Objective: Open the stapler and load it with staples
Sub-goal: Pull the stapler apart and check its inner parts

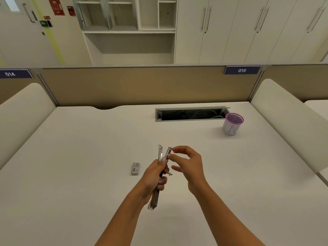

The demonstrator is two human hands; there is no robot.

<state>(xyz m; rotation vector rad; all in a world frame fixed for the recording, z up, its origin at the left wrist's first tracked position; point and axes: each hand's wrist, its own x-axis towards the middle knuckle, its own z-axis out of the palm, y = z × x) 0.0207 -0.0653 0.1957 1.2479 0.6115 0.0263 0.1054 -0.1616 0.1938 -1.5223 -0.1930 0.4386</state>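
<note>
Left hand [156, 176] fisted round opened stapler [160, 157], middle hidden; right hand [189, 163] pinching its tip

The left hand [156, 176] covers the middle section of the stapler [160, 167]; only both ends show. Whether the right hand's fingers [174, 150] pinch staples is too small to tell. Print on the staple box [135, 168] is illegible. The cable tray [191, 114] interior at the worktop's [79, 157] far edge is dark.
</note>
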